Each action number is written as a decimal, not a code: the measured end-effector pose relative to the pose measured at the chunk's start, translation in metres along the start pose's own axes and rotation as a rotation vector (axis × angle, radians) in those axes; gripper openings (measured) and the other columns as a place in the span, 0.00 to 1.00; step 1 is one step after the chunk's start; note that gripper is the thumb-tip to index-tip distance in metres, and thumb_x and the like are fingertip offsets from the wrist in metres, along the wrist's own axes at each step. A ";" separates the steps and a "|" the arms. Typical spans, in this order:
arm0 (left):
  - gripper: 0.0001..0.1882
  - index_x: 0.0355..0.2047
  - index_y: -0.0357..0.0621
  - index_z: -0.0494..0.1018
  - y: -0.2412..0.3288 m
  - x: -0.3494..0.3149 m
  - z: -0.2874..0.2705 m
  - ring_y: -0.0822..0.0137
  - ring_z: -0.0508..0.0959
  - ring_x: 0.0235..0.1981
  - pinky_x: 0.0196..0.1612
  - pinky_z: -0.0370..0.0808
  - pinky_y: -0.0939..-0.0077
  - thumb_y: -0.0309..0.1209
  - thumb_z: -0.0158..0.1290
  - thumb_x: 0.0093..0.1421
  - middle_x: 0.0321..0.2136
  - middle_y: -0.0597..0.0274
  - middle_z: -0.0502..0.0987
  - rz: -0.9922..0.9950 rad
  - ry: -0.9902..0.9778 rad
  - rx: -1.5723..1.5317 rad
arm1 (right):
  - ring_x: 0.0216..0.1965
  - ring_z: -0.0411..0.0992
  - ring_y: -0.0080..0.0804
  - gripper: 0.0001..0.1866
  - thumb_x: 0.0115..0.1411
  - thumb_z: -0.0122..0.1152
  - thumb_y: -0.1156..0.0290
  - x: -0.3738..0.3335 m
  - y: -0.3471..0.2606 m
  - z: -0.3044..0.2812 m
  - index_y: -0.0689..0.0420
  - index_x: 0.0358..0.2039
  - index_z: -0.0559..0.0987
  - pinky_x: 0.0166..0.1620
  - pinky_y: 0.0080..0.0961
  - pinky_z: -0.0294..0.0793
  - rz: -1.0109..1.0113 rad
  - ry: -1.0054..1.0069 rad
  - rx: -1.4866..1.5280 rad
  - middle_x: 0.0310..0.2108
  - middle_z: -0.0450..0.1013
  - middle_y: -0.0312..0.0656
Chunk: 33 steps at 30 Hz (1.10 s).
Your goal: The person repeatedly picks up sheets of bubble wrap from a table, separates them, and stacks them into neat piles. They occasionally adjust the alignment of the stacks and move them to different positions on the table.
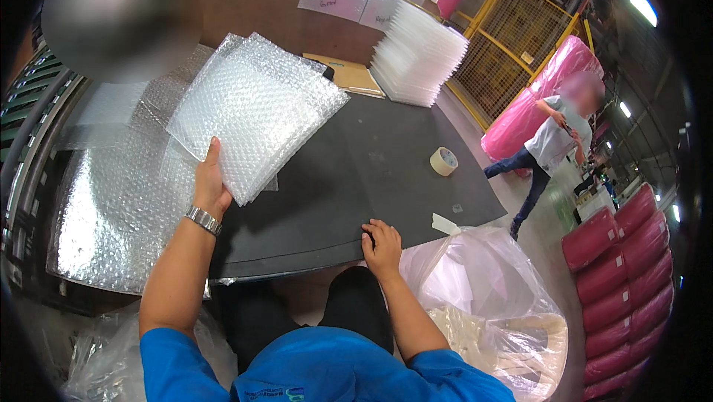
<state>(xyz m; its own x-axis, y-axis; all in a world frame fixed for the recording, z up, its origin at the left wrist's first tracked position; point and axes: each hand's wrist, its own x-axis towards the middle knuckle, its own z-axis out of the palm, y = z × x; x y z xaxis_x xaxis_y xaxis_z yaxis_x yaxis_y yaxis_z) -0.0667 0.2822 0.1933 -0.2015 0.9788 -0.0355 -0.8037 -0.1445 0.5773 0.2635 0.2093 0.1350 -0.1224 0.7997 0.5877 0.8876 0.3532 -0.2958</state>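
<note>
My left hand (212, 185) grips a stack of clear bubble wrap sheets (256, 116) by its near left edge, the thumb on top and the fingers hidden beneath. The stack is tilted over the dark table (342, 172). Below and left of it, more bubble wrap (122, 186) lies spread out and shiny. My right hand (382, 247) rests on the table's near edge, holding nothing, its fingers loosely bent and slightly apart. Beyond it on the tabletop stands a roll of cream tape (443, 161).
A tall stack of white sheets (417, 53) stands at the back beside flat brown cardboard (345, 75). A large clear plastic bag (483, 276) is right of my legs. Farther right, a person (557, 131) walks near pink wrapped rolls (531, 97). A yellow mesh fence (505, 45) rises behind.
</note>
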 end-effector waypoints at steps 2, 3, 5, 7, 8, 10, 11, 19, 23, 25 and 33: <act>0.27 0.49 0.31 0.55 0.000 0.000 -0.001 0.53 0.68 0.45 0.46 0.68 0.57 0.41 0.44 0.57 0.45 0.46 0.64 -0.012 -0.013 -0.011 | 0.45 0.64 0.36 0.10 0.49 0.51 0.67 0.000 0.000 0.000 0.53 0.33 0.74 0.50 0.39 0.56 0.002 0.001 0.001 0.39 0.68 0.38; 0.27 0.49 0.31 0.54 0.000 0.000 0.000 0.53 0.68 0.45 0.46 0.68 0.57 0.41 0.44 0.58 0.45 0.46 0.64 -0.018 -0.018 -0.016 | 0.45 0.64 0.36 0.10 0.49 0.51 0.67 0.000 0.000 0.000 0.53 0.33 0.74 0.51 0.39 0.56 0.004 0.000 0.000 0.39 0.68 0.38; 0.27 0.49 0.31 0.54 0.000 -0.001 0.002 0.53 0.68 0.45 0.46 0.68 0.57 0.41 0.43 0.58 0.46 0.46 0.64 -0.036 -0.015 -0.018 | 0.45 0.64 0.36 0.10 0.49 0.51 0.67 0.000 0.000 -0.001 0.53 0.33 0.74 0.51 0.39 0.56 0.007 -0.002 -0.003 0.39 0.68 0.38; 0.27 0.49 0.31 0.54 0.000 -0.002 0.004 0.53 0.68 0.45 0.46 0.68 0.57 0.41 0.43 0.58 0.46 0.46 0.63 -0.061 0.000 -0.012 | 0.45 0.64 0.36 0.11 0.49 0.51 0.67 0.000 0.000 0.000 0.53 0.33 0.74 0.51 0.39 0.56 0.006 -0.001 0.002 0.39 0.68 0.38; 0.27 0.49 0.31 0.54 0.000 -0.001 0.003 0.53 0.68 0.45 0.46 0.68 0.57 0.41 0.42 0.58 0.46 0.46 0.63 -0.061 -0.005 -0.010 | 0.45 0.64 0.36 0.11 0.49 0.51 0.67 0.000 0.000 0.000 0.53 0.34 0.74 0.51 0.39 0.56 0.006 -0.001 0.005 0.39 0.68 0.38; 0.27 0.49 0.31 0.54 -0.002 0.001 0.000 0.53 0.68 0.45 0.46 0.68 0.58 0.42 0.42 0.58 0.46 0.46 0.63 -0.061 -0.016 -0.005 | 0.46 0.64 0.37 0.11 0.50 0.51 0.65 0.001 0.000 0.001 0.53 0.34 0.74 0.51 0.39 0.56 0.033 -0.026 0.013 0.39 0.68 0.39; 0.27 0.49 0.31 0.54 -0.003 0.000 0.000 0.53 0.67 0.46 0.47 0.67 0.58 0.42 0.42 0.58 0.46 0.46 0.63 -0.075 -0.023 -0.012 | 0.46 0.63 0.37 0.12 0.50 0.52 0.64 0.001 0.000 0.001 0.54 0.34 0.74 0.51 0.39 0.56 0.047 -0.039 0.018 0.39 0.68 0.39; 0.26 0.50 0.32 0.54 -0.019 -0.016 0.014 0.55 0.65 0.48 0.48 0.67 0.59 0.40 0.43 0.58 0.47 0.48 0.63 -0.177 0.002 0.064 | 0.49 0.60 0.33 0.24 0.52 0.56 0.62 0.006 -0.043 -0.014 0.56 0.48 0.64 0.53 0.34 0.55 0.354 -0.200 0.991 0.46 0.63 0.40; 0.27 0.51 0.33 0.54 -0.056 -0.033 0.018 0.61 0.65 0.47 0.50 0.63 0.64 0.34 0.48 0.55 0.48 0.52 0.63 -0.328 -0.310 0.473 | 0.49 0.60 0.31 0.30 0.50 0.58 0.68 0.001 -0.061 0.000 0.55 0.52 0.58 0.52 0.32 0.59 0.611 -0.157 1.740 0.47 0.62 0.39; 0.31 0.53 0.36 0.51 -0.072 -0.054 0.023 0.61 0.63 0.49 0.49 0.63 0.65 0.32 0.51 0.53 0.49 0.53 0.62 -0.317 -0.412 0.539 | 0.47 0.62 0.31 0.26 0.50 0.58 0.72 0.008 -0.082 -0.006 0.57 0.50 0.61 0.50 0.31 0.61 0.812 0.182 1.830 0.45 0.63 0.40; 0.29 0.47 0.40 0.60 -0.052 -0.041 0.010 0.57 0.67 0.44 0.46 0.65 0.65 0.40 0.53 0.48 0.45 0.50 0.64 0.264 -0.799 1.465 | 0.41 0.66 0.31 0.22 0.46 0.58 0.77 0.015 -0.010 -0.080 0.59 0.44 0.66 0.45 0.29 0.66 0.725 0.586 1.677 0.40 0.67 0.41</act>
<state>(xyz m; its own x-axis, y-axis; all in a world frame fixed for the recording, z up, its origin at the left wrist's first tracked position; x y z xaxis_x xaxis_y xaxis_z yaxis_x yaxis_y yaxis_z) -0.0110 0.2513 0.1726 0.4460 0.8412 0.3058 0.4534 -0.5069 0.7331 0.2882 0.1793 0.2067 0.4804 0.8739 0.0737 -0.6256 0.4004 -0.6696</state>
